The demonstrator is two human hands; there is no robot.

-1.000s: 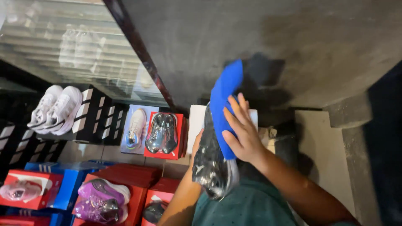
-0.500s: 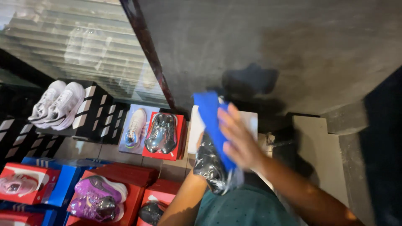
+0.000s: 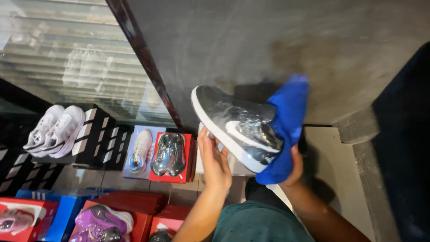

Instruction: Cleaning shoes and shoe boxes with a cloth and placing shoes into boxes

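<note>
My left hand [image 3: 215,163] grips the white sole of a dark sneaker [image 3: 237,127] wrapped in clear film, held in the air in front of the grey wall [image 3: 268,40]. My right hand [image 3: 293,163] clasps a blue cloth [image 3: 286,125] pressed against the sneaker's heel end. On the floor below, wrapped shoes rest on boxes: 1 silver shoe on a red box [image 3: 186,161], 1 pale shoe [image 3: 139,148] just beside it, 2 white sneakers [image 3: 56,130] on black boxes near the left edge.
</note>
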